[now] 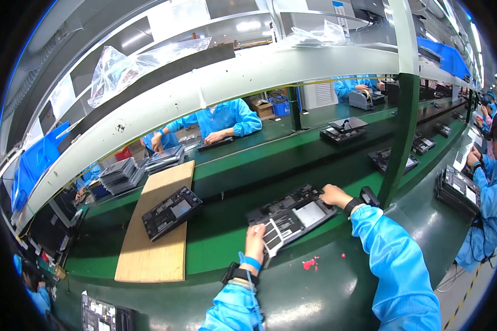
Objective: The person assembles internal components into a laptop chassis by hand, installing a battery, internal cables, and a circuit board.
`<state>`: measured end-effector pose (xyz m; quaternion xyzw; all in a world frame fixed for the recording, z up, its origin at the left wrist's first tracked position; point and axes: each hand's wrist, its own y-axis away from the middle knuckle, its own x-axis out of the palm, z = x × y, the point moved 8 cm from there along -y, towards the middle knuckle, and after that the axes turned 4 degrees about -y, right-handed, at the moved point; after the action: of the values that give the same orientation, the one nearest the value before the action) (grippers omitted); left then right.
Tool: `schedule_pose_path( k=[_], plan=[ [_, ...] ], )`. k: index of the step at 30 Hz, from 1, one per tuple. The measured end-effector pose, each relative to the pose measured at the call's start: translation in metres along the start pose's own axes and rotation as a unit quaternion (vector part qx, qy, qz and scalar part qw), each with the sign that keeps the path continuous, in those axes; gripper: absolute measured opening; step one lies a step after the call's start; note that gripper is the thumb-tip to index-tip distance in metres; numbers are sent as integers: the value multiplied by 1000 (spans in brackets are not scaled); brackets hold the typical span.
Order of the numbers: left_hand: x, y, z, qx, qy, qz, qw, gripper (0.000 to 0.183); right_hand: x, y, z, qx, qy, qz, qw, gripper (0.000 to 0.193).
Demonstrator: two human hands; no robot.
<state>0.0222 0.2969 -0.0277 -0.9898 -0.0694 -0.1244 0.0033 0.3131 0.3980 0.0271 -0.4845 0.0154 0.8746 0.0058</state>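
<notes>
An opened black laptop base (286,223) is in the centre of the frame, over the green desk (337,273). The left hand (254,243) has its grip closed on the lower-left corner, the right hand (334,196) grasps the upper-right one. Red scraps (309,264) lie below; left of centre, another opened base (172,213) rests on a wooden board (152,256).

Base (289,227): 5 o'clock, matt black, plastic-looking; smooth silvery panel (315,213)
Board (152,251): 8 o'clock, pale wood, smooth, low sheen
Bench (284,300): 6 o'clock, smooth, glossy, bright glare
Sleeve (395,267): 4 o'clock, woven cloth, creased, slight sheen
Beam (243,74): 12 o'clock, painted, metal-looking, scuffed
Bag (113,71): 10 o'clock, clear plastic film, crinkled, shiny
</notes>
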Motion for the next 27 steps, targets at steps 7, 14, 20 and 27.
schedule_pose_path(
  k=[7, 14, 20, 27],
  plan=[
    [-65, 123, -97, 64, 50, -1, 997, 8, -27, 121, 100, -122, -206, 108, 965, 26],
    [-116, 305, -69, 0, -171, -59, 983, 7, 20, 283, 86, -242, -202, 162, 935, 37],
    [-115, 323, -68, 49, -258, 16, 965, 7, 47, 344, 26, -45, -232, 181, 955, 33],
    [-99, 279, -114, 42, -253, 29, 966, 9, 16, 352, 38, 69, -420, 137, 895, 33]
  ],
)
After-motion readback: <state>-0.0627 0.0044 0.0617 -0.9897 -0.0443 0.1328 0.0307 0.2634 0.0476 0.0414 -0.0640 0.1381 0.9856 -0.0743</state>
